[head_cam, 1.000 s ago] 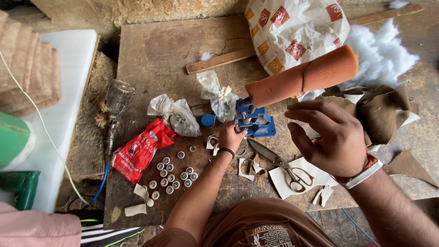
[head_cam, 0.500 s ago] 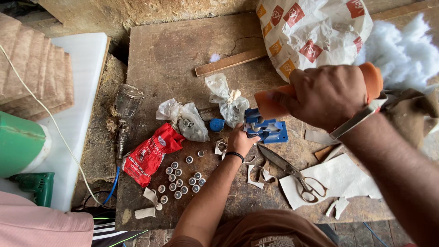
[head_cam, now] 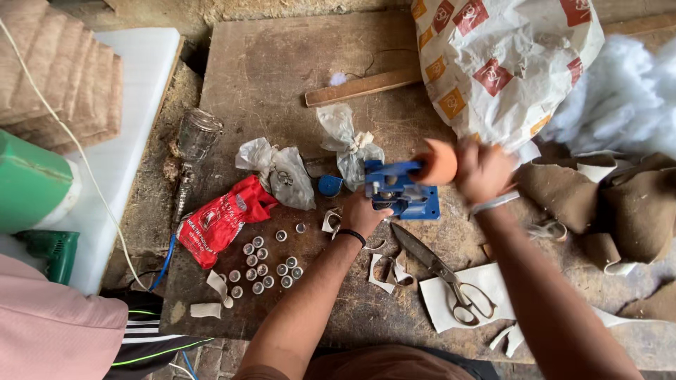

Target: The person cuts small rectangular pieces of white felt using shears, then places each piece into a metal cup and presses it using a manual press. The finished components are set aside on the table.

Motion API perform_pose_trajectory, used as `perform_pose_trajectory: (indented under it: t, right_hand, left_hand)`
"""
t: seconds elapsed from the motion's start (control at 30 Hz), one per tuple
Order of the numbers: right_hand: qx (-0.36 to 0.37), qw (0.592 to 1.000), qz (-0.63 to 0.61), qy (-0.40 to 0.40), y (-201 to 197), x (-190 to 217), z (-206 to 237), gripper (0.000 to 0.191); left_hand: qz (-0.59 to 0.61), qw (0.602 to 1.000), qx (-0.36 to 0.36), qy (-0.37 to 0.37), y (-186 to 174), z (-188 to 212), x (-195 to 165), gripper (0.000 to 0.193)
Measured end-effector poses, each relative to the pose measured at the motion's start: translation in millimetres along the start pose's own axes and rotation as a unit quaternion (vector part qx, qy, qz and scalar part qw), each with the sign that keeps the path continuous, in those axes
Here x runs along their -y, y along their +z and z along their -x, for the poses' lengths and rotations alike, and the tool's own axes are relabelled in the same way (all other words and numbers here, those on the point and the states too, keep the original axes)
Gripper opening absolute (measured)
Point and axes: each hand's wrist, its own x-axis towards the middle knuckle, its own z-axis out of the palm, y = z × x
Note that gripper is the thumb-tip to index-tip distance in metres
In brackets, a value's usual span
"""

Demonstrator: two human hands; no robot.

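Gripping orange rounded handle [head_cam: 438,161] above blue metal press [head_cam: 398,191].

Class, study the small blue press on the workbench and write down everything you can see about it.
The blue press is a small hand tool, apparently painted metal, with a flat base and a raised frame. It stands upright on the worn wooden bench, beside clear plastic bags and above the scissors. The left hand touches its lower left side. The right hand, blurred, grips an orange handle at its top right.
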Motion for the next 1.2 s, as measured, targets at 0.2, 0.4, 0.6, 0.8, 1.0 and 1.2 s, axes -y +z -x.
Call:
perform_pose_trajectory:
  t: [0.2,0.4,0.6,0.8,1.0,1.2]
  right_hand:
    - [0.087,0.983,0.114,-0.114,-47.0,5.8,-8.1,0.046]
    - [-0.03,0.999,-0.01,-0.025,4.2,4.3,14.0,0.04]
    - [0.016,0.994,0.034,-0.098,-37.1,3.8,9.1,0.034]
    - [-0.073,0.945,0.046,-0.317,-132.1,97.9,-11.1,0.013]
    - [-0.031,0.971,-0.221,-0.086,-128.1,106.4,99.6,0.015]
    - [0.307,0.884,-0.255,0.241,-62.2,69.0,198.0,0.03]
  left_hand:
    - [0.012,1.0,-0.001,-0.023,-3.7,8.5,-0.6,0.057]
    - [0.043,0.998,-0.007,-0.039,1.5,3.7,3.5,0.053]
    - [0.011,0.999,-0.011,-0.029,2.5,7.8,-6.4,0.052]
    - [-0.018,0.994,-0.108,0.0,9.0,26.9,-14.8,0.04]
    - [0.44,0.841,-0.129,-0.289,-4.6,77.3,-6.5,0.035]
    - [0.702,0.633,0.071,-0.319,-74.2,139.0,-25.1,0.03]
